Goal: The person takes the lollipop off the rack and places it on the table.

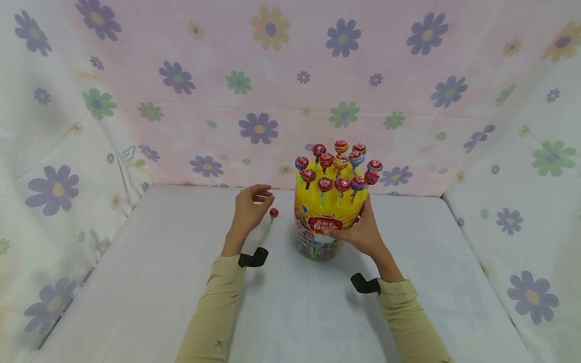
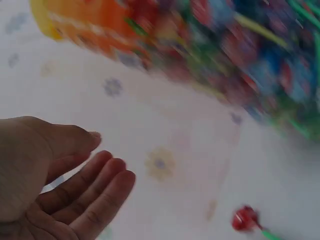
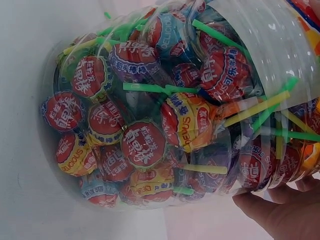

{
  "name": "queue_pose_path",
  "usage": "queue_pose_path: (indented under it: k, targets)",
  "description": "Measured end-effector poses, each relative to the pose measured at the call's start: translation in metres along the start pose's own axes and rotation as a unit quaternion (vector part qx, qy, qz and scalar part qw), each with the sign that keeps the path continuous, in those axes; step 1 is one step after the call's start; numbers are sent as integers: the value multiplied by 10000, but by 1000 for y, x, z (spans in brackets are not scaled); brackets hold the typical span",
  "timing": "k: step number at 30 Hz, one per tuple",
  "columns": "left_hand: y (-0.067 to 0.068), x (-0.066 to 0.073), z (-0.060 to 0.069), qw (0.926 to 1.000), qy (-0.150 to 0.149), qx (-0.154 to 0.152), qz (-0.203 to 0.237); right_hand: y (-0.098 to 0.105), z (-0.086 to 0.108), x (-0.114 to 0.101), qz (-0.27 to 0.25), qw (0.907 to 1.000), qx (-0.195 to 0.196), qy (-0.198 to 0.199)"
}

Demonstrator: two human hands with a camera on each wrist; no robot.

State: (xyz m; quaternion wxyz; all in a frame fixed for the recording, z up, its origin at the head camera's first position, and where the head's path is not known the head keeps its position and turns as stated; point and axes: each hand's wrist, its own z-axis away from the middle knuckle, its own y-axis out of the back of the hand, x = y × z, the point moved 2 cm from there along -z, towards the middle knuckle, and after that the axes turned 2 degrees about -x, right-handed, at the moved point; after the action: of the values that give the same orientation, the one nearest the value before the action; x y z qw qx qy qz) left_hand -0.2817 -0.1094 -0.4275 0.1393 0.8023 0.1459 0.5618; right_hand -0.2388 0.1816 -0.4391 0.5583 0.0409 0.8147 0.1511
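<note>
A clear jar (image 3: 110, 130) full of wrapped lollipops stands upright on the table. Its yellow top (image 1: 313, 199) bears several lollipops standing on their sticks. My right hand (image 1: 360, 229) grips the jar's side, thumb across the front label; in the right wrist view part of that hand (image 3: 280, 205) shows at the lower right. To the left of the jar, my left hand (image 1: 251, 209) hangs with bent, parted fingers and nothing in them. Close beside it is one red lollipop (image 1: 274, 213) with a green stick, seen also in the left wrist view (image 2: 245, 218).
The white-covered table (image 1: 159, 282) stretches out on both sides of the jar. Flower-patterned cloth (image 1: 281, 101) rises behind the table and along its left and right sides. A black wrist camera (image 1: 254, 257) sits at each cuff.
</note>
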Motion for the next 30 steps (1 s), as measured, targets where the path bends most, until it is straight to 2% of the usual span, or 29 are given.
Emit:
queue_pose_path:
  k: [4,8,11,13,19,23,30]
  targets:
    - [3,32,-3,9960,-512,104,718,0,0,-1,39,9999,17,-97]
    - [3,63,-4,9827,-1116,54,1478,0,0,0,116,9998,38,-142]
    - [1,81,-4,9742,-1487,52,1696,0,1,1,144,9998,52,-145]
    - [-1,89,-3,9716,-1639,71,1708,0,1,2,145,9997,64,-167]
    - [-5,102,2,9673,-1910,141,1664,-3,1,1,43,9997,64,-210]
    - [-8,105,3,9663,-1956,189,1662,-4,1,-3,19,9994,83,-347]
    - [-16,108,4,9617,-2035,295,1813,-4,6,-37,92,9992,89,-370]
